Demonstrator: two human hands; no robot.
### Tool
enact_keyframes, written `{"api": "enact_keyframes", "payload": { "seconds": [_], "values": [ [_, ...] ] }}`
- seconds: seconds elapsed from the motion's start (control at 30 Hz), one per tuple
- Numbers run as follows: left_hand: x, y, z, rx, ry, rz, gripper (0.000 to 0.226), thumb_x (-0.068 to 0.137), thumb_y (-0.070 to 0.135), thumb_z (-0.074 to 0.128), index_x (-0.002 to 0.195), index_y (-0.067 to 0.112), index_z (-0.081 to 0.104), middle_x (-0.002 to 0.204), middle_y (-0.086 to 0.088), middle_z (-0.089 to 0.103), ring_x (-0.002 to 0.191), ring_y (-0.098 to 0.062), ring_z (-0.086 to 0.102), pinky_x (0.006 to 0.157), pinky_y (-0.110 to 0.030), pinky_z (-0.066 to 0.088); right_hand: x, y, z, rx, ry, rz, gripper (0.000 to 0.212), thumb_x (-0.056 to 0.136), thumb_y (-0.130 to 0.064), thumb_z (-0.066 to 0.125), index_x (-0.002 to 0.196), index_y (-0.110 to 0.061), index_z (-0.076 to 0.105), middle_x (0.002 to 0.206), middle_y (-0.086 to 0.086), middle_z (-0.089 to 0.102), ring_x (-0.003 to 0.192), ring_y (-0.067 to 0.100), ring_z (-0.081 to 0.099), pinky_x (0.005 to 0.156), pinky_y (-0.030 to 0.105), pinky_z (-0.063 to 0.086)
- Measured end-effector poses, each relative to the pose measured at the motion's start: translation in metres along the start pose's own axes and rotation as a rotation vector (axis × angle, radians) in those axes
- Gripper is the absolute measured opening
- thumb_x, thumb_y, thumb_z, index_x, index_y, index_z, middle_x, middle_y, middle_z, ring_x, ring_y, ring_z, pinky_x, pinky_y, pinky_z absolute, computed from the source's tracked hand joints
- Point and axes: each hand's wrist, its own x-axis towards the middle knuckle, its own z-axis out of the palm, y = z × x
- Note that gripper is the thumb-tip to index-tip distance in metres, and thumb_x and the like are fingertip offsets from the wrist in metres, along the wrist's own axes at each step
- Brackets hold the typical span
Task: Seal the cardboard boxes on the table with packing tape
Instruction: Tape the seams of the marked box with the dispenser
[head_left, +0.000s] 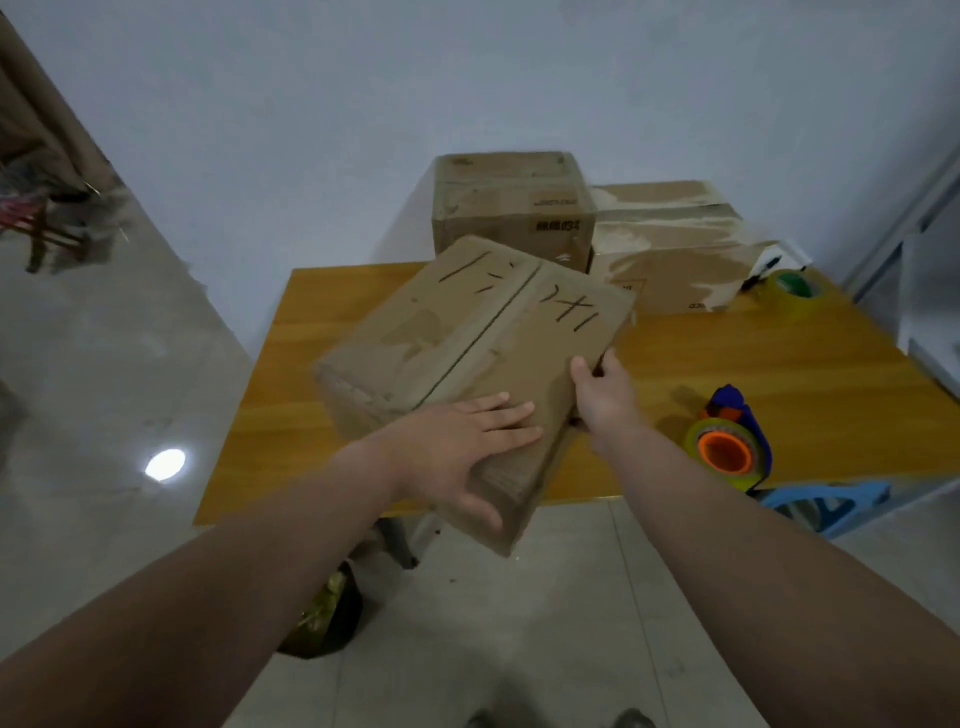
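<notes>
A brown cardboard box (457, 343) with black pen marks on its closed top flaps sits tilted over the near edge of the wooden table (779, 364). My left hand (467, 447) lies flat on its near top corner, thumb down the front face. My right hand (605, 395) grips the box's right edge, fingers hidden behind it. A tape dispenser (730, 441) with a blue handle and an orange-cored roll stands near the table's front right edge, apart from both hands. Two more cardboard boxes, one (511, 208) upright and one (675, 249) lower with torn tape, stand at the back.
A green-cored tape roll (795, 291) lies at the back right beside the low box. A blue plastic stool (826, 501) stands right of the table. A dark bag (327, 618) sits on the tiled floor under the table's front edge. A white wall rises behind.
</notes>
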Motion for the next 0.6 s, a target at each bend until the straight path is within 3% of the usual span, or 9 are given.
{"api": "enact_keyframes", "payload": {
  "seconds": [0.1, 0.2, 0.23, 0.33, 0.4, 0.47, 0.53, 0.6],
  "values": [
    [0.027, 0.019, 0.008, 0.054, 0.067, 0.013, 0.079, 0.09, 0.058, 0.043, 0.149, 0.033, -0.004, 0.157, 0.01, -0.01, 0.144, -0.01, -0.006, 0.118, -0.033, 0.009, 0.016, -0.007, -0.021, -0.121, -0.04, -0.144, 0.05, 0.102, -0.029, 0.039, 0.149, -0.014, 0.028, 0.151, 0.006, 0.036, 0.133, 0.028, 0.039, 0.107, 0.046, 0.038],
    [0.063, 0.044, 0.012, 0.033, 0.188, -0.055, 0.072, 0.094, 0.054, 0.037, 0.15, 0.031, -0.001, 0.158, 0.008, -0.005, 0.145, -0.012, -0.004, 0.115, -0.028, -0.002, 0.032, 0.0, -0.056, -0.176, -0.007, -0.195, 0.038, 0.103, -0.029, 0.037, 0.132, -0.008, 0.052, 0.131, 0.009, 0.056, 0.107, 0.024, 0.055, 0.094, 0.041, 0.048],
    [0.077, 0.052, 0.012, 0.031, 0.217, -0.078, 0.07, 0.094, 0.054, 0.035, 0.15, 0.03, -0.001, 0.158, 0.009, -0.003, 0.145, -0.013, -0.003, 0.114, -0.027, -0.004, 0.039, 0.006, -0.07, -0.239, 0.012, -0.198, 0.038, 0.102, -0.029, 0.039, 0.129, -0.007, 0.054, 0.129, 0.011, 0.057, 0.108, 0.027, 0.056, 0.094, 0.04, 0.048],
    [0.122, 0.071, 0.009, 0.043, 0.257, -0.149, 0.065, 0.096, 0.053, 0.029, 0.15, 0.031, -0.001, 0.158, 0.01, -0.002, 0.145, -0.017, -0.003, 0.112, -0.028, -0.006, 0.063, 0.034, -0.117, -0.487, 0.066, -0.175, 0.038, 0.1, -0.023, 0.045, 0.135, -0.011, 0.051, 0.132, 0.011, 0.056, 0.112, 0.027, 0.056, 0.089, 0.034, 0.046],
    [0.149, 0.079, 0.006, 0.066, 0.277, -0.187, 0.063, 0.097, 0.052, 0.025, 0.15, 0.031, -0.002, 0.158, 0.01, -0.002, 0.145, -0.019, -0.003, 0.111, -0.029, -0.006, 0.079, 0.052, -0.146, -0.608, 0.089, -0.148, 0.042, 0.097, -0.017, 0.048, 0.138, -0.009, 0.046, 0.132, 0.015, 0.055, 0.107, 0.032, 0.057, 0.084, 0.036, 0.045],
    [0.17, 0.084, 0.005, 0.101, 0.285, -0.218, 0.061, 0.098, 0.05, 0.019, 0.149, 0.03, -0.006, 0.157, 0.009, -0.004, 0.145, -0.021, -0.003, 0.112, -0.03, -0.005, 0.096, 0.067, -0.171, -0.706, 0.116, -0.084, 0.05, 0.092, -0.01, 0.052, 0.14, -0.009, 0.04, 0.133, 0.018, 0.049, 0.114, 0.037, 0.05, 0.09, 0.04, 0.043],
    [0.185, 0.085, 0.005, 0.153, 0.285, -0.247, 0.059, 0.097, 0.049, 0.013, 0.147, 0.028, -0.011, 0.157, 0.007, -0.006, 0.145, -0.023, -0.003, 0.112, -0.032, -0.004, 0.113, 0.08, -0.19, -0.788, 0.1, -0.003, 0.054, 0.089, -0.012, 0.055, 0.139, -0.008, 0.036, 0.133, 0.021, 0.042, 0.117, 0.041, 0.044, 0.096, 0.048, 0.04],
    [0.193, 0.085, 0.003, 0.22, 0.286, -0.272, 0.059, 0.096, 0.048, 0.007, 0.148, 0.024, -0.009, 0.158, 0.003, 0.0, 0.145, -0.026, 0.004, 0.114, -0.036, 0.003, 0.128, 0.089, -0.204, -0.784, 0.037, 0.077, 0.052, 0.088, -0.016, 0.061, 0.132, -0.004, 0.037, 0.13, 0.023, 0.043, 0.111, 0.04, 0.047, 0.091, 0.05, 0.044]
  ]
}}
